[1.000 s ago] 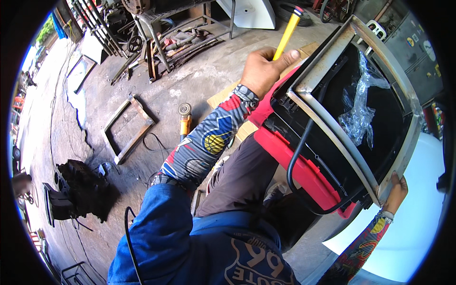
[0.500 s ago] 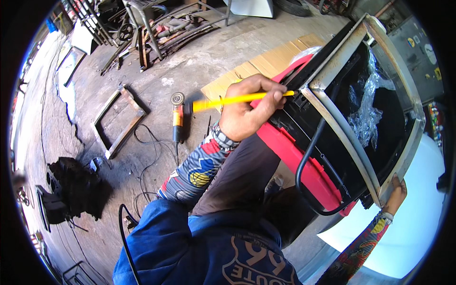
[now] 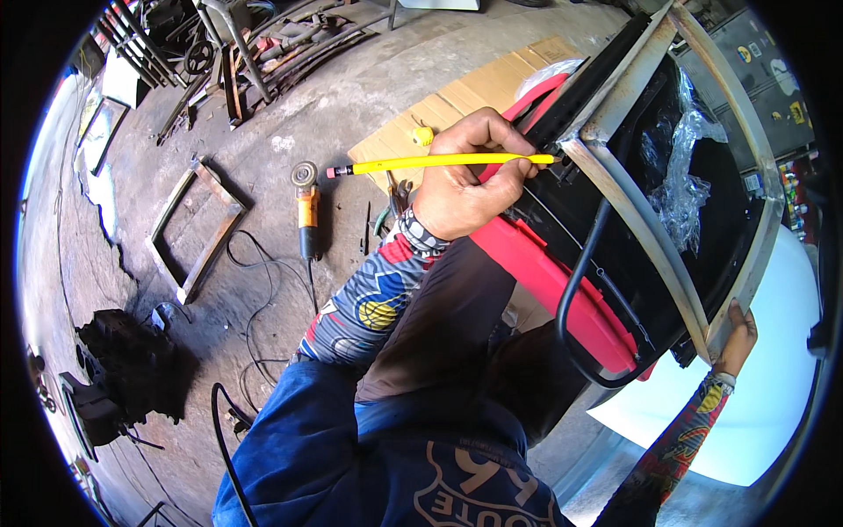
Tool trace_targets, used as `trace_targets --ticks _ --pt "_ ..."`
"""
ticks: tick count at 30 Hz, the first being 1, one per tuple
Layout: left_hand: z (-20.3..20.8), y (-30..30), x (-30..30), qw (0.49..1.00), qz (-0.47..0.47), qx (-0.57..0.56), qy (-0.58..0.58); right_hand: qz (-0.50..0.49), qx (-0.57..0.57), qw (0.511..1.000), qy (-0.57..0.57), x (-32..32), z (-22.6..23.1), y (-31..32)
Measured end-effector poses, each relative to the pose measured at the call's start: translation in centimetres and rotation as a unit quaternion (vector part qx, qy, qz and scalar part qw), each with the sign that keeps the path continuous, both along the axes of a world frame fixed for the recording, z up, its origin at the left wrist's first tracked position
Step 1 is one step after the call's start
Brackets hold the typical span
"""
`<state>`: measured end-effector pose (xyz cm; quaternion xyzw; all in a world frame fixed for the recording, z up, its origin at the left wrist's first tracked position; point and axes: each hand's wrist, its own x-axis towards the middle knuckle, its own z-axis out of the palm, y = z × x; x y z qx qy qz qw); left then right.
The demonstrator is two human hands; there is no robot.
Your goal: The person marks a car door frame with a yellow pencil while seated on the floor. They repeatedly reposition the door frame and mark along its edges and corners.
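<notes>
My left hand [image 3: 470, 176] pinches a yellow pencil [image 3: 408, 163] with a pink eraser, its pointed end close to the upper left corner of a bent metal frame [image 3: 645, 228]. That frame, bare and partly rusty, lies over a black and red molded body [image 3: 562, 299]. At its lower right corner, my right hand [image 3: 736, 341] grips the frame, with some fingers hidden. Crumpled clear plastic film [image 3: 689, 189] shows through the frame's opening. A black curved tube [image 3: 566, 321] runs beside the red edge.
An angle grinder [image 3: 307, 211] lies on the concrete floor with its cord, beside a second metal frame [image 3: 193, 230]. Cardboard [image 3: 474, 97] holds a yellow tape measure [image 3: 422, 136]; pliers [image 3: 399, 198] lie nearby. A dark machine block [image 3: 132, 360] sits left, scrap metal [image 3: 299, 57] behind.
The pencil, blurred at its eraser end before, now shows sharply and lies more level, its tip slightly nearer the frame's corner. The floor items have shifted leftward in view. My right hand keeps its grip.
</notes>
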<state>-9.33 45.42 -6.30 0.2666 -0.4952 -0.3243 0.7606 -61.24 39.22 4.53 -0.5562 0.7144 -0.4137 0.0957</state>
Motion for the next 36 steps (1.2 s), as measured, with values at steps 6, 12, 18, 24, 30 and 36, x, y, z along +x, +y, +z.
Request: trace_targets --ticks 6,12,18,24,30,36 --pt "-0.2 -0.6 0.5 0.999 0.002 -0.029 -0.013 -0.003 0.01 1.0 0.009 -0.1 0.2 0.2" --pt "0.6 -1.1 0.5 0.998 0.037 -0.002 0.059 0.012 0.0 1.0 -0.018 0.9 0.4 0.4" --pt "1.6 -2.1 0.4 0.994 0.053 -0.005 -0.099 0.034 -0.008 0.999 -0.021 1.5 0.5 0.7" --pt "1.7 -2.2 -0.5 0.978 0.129 -0.029 -0.164 0.031 -0.019 0.999 -0.004 1.7 0.5 0.9" --pt "1.5 -2.5 -1.0 0.974 0.153 -0.059 -0.158 0.028 -0.006 0.999 -0.016 1.8 0.7 1.0" --pt "1.3 -3.0 -1.5 0.978 0.156 -0.074 -0.117 0.007 -0.019 1.0 0.003 2.3 0.6 1.0"
